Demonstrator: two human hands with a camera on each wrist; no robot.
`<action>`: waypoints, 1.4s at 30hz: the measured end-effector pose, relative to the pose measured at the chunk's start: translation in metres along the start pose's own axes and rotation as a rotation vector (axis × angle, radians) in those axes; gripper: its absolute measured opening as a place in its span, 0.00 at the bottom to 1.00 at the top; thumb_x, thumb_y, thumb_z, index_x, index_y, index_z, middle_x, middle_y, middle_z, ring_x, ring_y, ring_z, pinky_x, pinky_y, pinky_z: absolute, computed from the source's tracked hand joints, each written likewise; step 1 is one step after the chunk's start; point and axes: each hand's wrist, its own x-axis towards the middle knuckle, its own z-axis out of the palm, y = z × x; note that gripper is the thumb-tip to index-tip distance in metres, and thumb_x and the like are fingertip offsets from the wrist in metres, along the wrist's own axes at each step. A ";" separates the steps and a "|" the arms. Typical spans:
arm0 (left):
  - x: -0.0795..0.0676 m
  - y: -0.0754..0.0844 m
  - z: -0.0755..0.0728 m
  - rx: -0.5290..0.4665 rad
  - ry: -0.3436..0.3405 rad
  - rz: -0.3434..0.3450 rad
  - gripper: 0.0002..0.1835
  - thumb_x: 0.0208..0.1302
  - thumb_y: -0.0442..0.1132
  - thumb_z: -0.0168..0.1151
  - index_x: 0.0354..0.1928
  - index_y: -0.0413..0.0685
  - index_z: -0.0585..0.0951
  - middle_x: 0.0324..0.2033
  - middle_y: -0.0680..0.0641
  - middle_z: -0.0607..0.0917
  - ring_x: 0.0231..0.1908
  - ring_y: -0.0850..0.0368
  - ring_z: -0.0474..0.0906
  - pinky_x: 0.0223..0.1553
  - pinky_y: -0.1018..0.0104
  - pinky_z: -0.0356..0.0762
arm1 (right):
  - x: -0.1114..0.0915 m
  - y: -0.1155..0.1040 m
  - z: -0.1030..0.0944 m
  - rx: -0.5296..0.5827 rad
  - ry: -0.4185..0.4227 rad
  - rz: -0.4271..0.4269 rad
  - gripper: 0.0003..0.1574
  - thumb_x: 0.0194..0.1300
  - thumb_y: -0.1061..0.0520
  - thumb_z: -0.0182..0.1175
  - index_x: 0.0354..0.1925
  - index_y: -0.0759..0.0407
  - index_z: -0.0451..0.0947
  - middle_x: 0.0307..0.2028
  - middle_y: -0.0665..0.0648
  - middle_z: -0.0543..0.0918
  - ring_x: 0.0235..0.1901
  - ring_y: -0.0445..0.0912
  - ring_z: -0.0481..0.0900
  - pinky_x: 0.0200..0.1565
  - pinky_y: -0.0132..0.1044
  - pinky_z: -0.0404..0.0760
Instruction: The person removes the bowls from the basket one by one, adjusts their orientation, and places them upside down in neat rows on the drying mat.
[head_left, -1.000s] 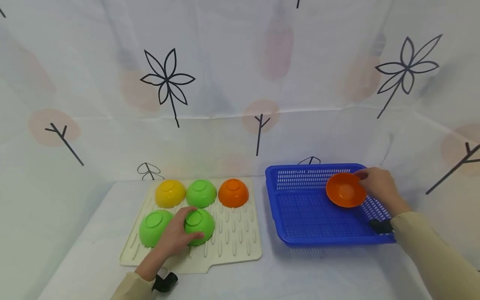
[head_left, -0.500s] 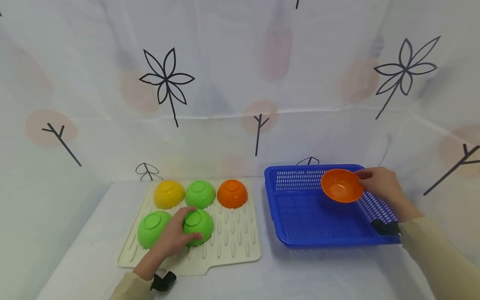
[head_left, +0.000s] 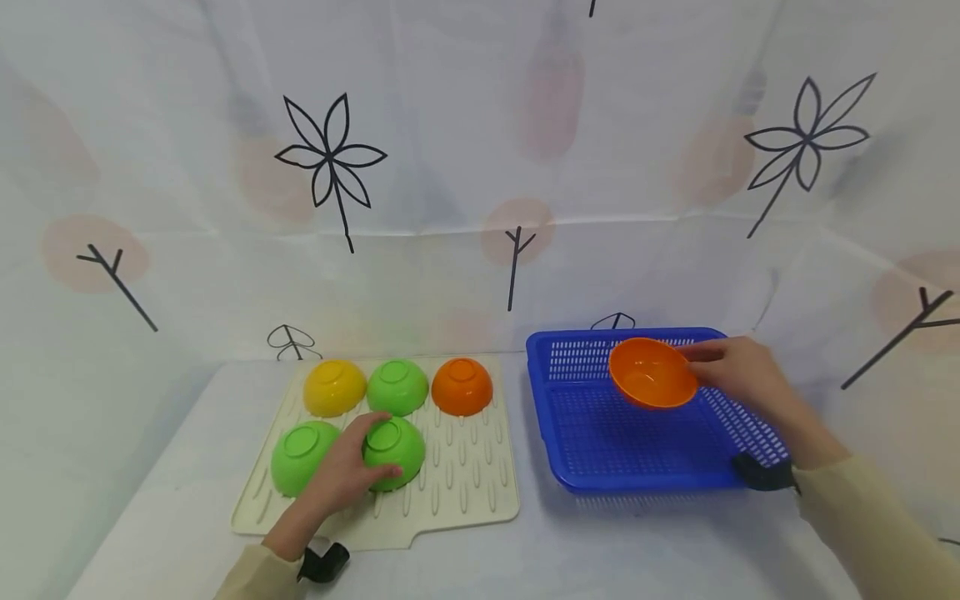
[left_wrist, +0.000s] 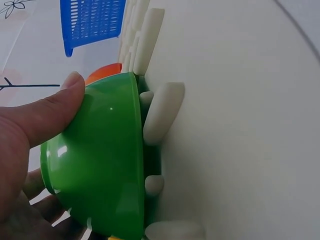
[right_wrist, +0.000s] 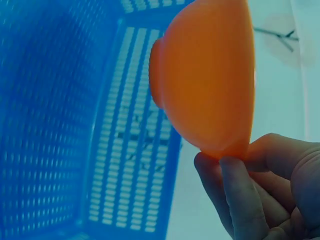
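My right hand pinches an orange bowl by its right rim, over the blue basket. That bowl is tilted, its inside showing in the head view; the right wrist view shows its outer side and foot, with the fingertips at the rim. On the cream drying mat, my left hand grips an upside-down green bowl. In the left wrist view the thumb lies along the green bowl, other fingers beneath, partly hidden, and the rim stands at the mat's ridges.
Other upside-down bowls stand on the mat: a yellow bowl, a green bowl and an orange bowl at the back, a green bowl at front left. A patterned cloth hangs behind.
My right hand has lifted the orange bowl and carried it to the left over the basket, tilting it on the way. The left hand keeps its grip on the green bowl in place.
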 end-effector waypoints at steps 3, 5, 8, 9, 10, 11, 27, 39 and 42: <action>0.000 0.001 0.000 0.007 -0.001 0.000 0.45 0.49 0.47 0.80 0.69 0.50 0.68 0.67 0.42 0.71 0.65 0.41 0.67 0.65 0.40 0.64 | -0.007 -0.009 0.006 0.035 -0.012 -0.005 0.31 0.73 0.45 0.58 0.63 0.66 0.75 0.52 0.69 0.82 0.46 0.57 0.81 0.45 0.50 0.84; -0.001 0.001 0.000 0.014 0.002 0.002 0.45 0.49 0.47 0.80 0.69 0.49 0.68 0.67 0.42 0.71 0.65 0.41 0.67 0.65 0.40 0.64 | -0.011 -0.016 0.010 0.058 -0.011 -0.013 0.32 0.73 0.45 0.58 0.63 0.66 0.75 0.52 0.69 0.82 0.46 0.57 0.81 0.46 0.52 0.84; -0.001 0.001 0.000 0.022 0.002 0.003 0.46 0.49 0.47 0.80 0.69 0.48 0.68 0.67 0.42 0.71 0.65 0.40 0.67 0.65 0.40 0.64 | -0.016 -0.023 0.016 0.083 -0.011 -0.017 0.32 0.72 0.45 0.59 0.63 0.66 0.75 0.52 0.69 0.82 0.46 0.57 0.82 0.47 0.52 0.84; -0.001 0.001 0.000 0.024 0.001 0.001 0.46 0.49 0.47 0.80 0.70 0.48 0.67 0.67 0.42 0.71 0.65 0.40 0.67 0.65 0.41 0.64 | -0.018 -0.026 0.018 0.088 -0.011 -0.015 0.32 0.72 0.45 0.59 0.63 0.66 0.76 0.52 0.68 0.82 0.46 0.57 0.82 0.47 0.52 0.84; -0.001 0.001 0.000 0.023 0.000 -0.001 0.46 0.49 0.47 0.80 0.70 0.48 0.67 0.67 0.41 0.71 0.66 0.40 0.66 0.66 0.41 0.64 | -0.019 -0.028 0.020 0.090 -0.012 -0.015 0.32 0.72 0.45 0.59 0.63 0.66 0.76 0.52 0.68 0.83 0.46 0.57 0.82 0.48 0.53 0.84; -0.001 0.001 0.001 0.022 -0.002 -0.002 0.47 0.49 0.46 0.80 0.70 0.48 0.67 0.67 0.41 0.70 0.66 0.40 0.66 0.66 0.41 0.64 | -0.021 -0.030 0.021 0.096 -0.011 -0.014 0.32 0.72 0.45 0.59 0.62 0.66 0.76 0.52 0.68 0.83 0.46 0.56 0.82 0.48 0.53 0.84; -0.001 0.001 0.001 0.022 -0.005 0.015 0.46 0.48 0.44 0.81 0.70 0.47 0.68 0.67 0.41 0.70 0.66 0.40 0.66 0.66 0.40 0.63 | -0.041 -0.074 0.052 0.171 -0.006 -0.065 0.21 0.66 0.55 0.66 0.55 0.63 0.83 0.45 0.62 0.86 0.40 0.51 0.84 0.40 0.43 0.86; -0.001 0.004 0.001 0.019 -0.005 0.023 0.46 0.48 0.43 0.80 0.70 0.46 0.67 0.67 0.40 0.70 0.66 0.39 0.66 0.66 0.40 0.63 | -0.050 -0.102 0.085 0.286 -0.005 -0.095 0.18 0.64 0.59 0.67 0.52 0.61 0.85 0.45 0.61 0.86 0.43 0.55 0.86 0.37 0.41 0.87; -0.001 0.004 0.002 0.015 -0.005 0.022 0.46 0.49 0.43 0.80 0.70 0.47 0.67 0.68 0.39 0.70 0.66 0.39 0.65 0.66 0.40 0.63 | -0.050 -0.108 0.093 0.324 -0.022 -0.109 0.17 0.63 0.60 0.67 0.51 0.61 0.85 0.44 0.60 0.87 0.43 0.54 0.86 0.37 0.41 0.87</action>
